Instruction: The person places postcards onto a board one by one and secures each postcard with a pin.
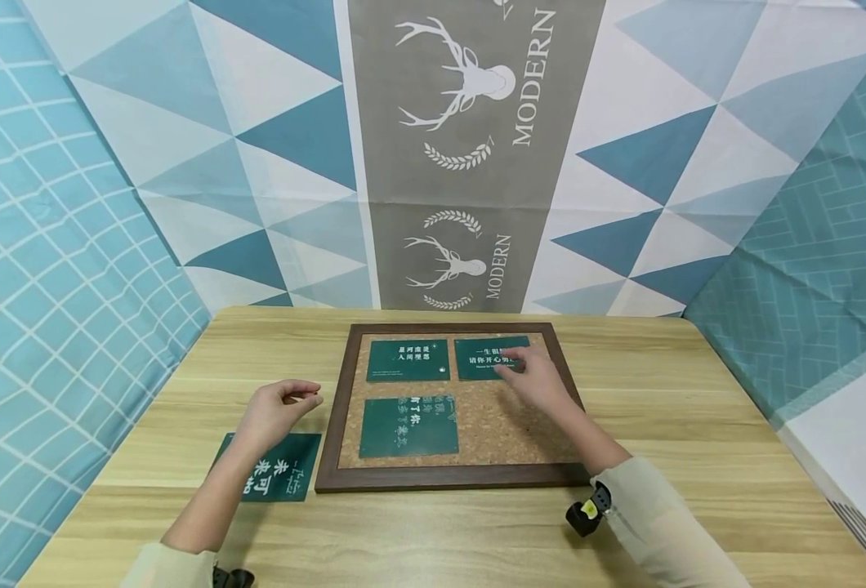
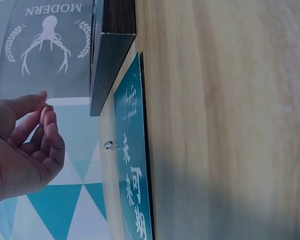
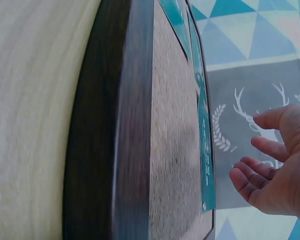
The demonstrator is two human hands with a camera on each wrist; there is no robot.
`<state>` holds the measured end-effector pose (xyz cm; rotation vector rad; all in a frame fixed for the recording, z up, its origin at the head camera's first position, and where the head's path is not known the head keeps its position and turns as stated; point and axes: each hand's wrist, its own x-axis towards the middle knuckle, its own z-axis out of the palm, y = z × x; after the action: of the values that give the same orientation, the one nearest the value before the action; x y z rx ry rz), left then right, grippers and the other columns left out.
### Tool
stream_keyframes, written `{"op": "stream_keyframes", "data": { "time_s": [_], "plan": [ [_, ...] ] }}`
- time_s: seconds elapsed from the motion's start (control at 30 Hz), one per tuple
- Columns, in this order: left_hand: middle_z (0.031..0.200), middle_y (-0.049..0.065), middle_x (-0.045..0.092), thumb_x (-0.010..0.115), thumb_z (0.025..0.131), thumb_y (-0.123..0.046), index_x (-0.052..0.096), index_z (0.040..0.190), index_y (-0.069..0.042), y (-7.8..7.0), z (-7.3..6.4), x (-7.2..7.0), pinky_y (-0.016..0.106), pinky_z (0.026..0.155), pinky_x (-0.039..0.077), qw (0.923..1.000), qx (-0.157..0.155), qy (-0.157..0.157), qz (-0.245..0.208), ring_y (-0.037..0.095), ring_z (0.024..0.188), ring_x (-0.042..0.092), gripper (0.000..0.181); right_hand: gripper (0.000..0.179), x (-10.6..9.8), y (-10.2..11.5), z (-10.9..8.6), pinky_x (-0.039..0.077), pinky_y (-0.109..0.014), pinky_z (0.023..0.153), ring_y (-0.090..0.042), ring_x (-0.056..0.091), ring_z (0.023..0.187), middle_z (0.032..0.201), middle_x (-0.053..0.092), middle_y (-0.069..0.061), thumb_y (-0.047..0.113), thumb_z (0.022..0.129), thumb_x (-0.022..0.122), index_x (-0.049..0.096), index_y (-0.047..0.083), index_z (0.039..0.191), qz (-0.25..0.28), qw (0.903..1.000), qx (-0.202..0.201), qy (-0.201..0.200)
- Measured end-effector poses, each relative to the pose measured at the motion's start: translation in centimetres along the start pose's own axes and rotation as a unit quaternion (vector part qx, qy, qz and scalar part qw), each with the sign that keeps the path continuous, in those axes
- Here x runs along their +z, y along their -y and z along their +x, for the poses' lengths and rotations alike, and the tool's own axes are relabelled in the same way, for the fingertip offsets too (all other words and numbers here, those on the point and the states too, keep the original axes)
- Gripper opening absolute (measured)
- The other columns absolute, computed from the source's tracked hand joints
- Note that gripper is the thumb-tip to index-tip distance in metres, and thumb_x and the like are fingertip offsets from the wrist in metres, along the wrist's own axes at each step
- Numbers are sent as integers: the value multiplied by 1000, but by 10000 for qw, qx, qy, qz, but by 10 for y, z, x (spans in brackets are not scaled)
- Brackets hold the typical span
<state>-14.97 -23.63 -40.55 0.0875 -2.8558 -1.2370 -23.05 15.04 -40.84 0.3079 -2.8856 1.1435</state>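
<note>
A brown-framed corkboard (image 1: 506, 425) lies on the table, bearing three green cards with white writing: an upper-left card (image 1: 408, 361), an upper-right card (image 1: 477, 359) and a lower-left card (image 1: 409, 426). My right hand (image 1: 536, 380) hovers at the upper-right card, its fingers (image 3: 270, 147) loosely bent and apart, holding nothing visible. To the left of the frame, my left hand (image 1: 274, 416) is raised over a loose green card (image 1: 286, 469). Its thumb and forefinger pinch a tiny thing, apparently a push pin, mostly hidden by the fingertips.
A clear push pin (image 2: 108, 145) shows beside the loose card in the left wrist view. The wooden table (image 1: 440, 539) extends around the board. Patterned cloth (image 1: 293, 163) hangs behind it and along both sides.
</note>
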Motion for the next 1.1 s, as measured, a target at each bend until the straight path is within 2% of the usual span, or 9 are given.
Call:
{"op": "stream_keyframes", "data": {
  "time_s": [0.07, 0.17, 0.33, 0.7, 0.93, 1.1],
  "plan": [
    [107, 13, 67, 59, 93, -28, 64, 116, -3, -2, 0, 1, 26, 65, 48, 10000, -40, 17, -44, 21, 89, 59, 34, 39, 2, 3, -1, 52, -41, 79, -30, 57, 104, 117, 56, -16, 28, 91, 61, 60, 5, 123, -94, 9998, -184, -61],
    [108, 14, 66, 59, 92, -25, 65, 114, -4, -4, 0, 2, 27, 65, 48, 10000, -55, 25, -73, 22, 89, 59, 31, 39, 4, 8, -4, 52, -43, 79, -29, 57, 103, 116, 58, -15, 30, 91, 61, 62, 7, 122, -165, 9995, -255, -39],
    [106, 13, 66, 60, 92, -23, 66, 113, -4, -6, 1, 5, 27, 65, 48, 10000, -44, 5, -54, 21, 87, 58, 29, 40, 8, 15, -9, 51, -44, 82, -29, 55, 111, 123, 55, -12, 35, 91, 59, 60, 12, 125, -59, 9998, -37, 210],
    [101, 10, 66, 62, 90, -24, 67, 109, -6, -9, 1, 11, 26, 64, 47, 9998, -124, 47, -112, 19, 84, 58, 27, 41, 19, 26, -12, 51, -43, 86, -29, 54, 115, 128, 52, -9, 32, 90, 62, 59, 12, 125, 260, 9985, 39, 490],
    [101, 10, 66, 63, 90, -22, 67, 108, -5, -9, 2, 13, 27, 65, 48, 9998, -109, 93, -144, 18, 84, 59, 26, 38, 26, 34, -16, 53, -38, 76, -28, 54, 110, 122, 55, -10, 28, 89, 63, 61, 10, 122, 349, 9974, -84, 628],
    [102, 10, 66, 63, 90, -23, 68, 109, -5, -11, 1, 15, 27, 65, 47, 9999, -109, 79, -92, 19, 84, 58, 27, 37, 33, 39, -16, 52, -37, 75, -29, 55, 109, 119, 55, -11, 26, 88, 65, 62, 8, 120, 426, 9964, -196, 712]
  ]
}}
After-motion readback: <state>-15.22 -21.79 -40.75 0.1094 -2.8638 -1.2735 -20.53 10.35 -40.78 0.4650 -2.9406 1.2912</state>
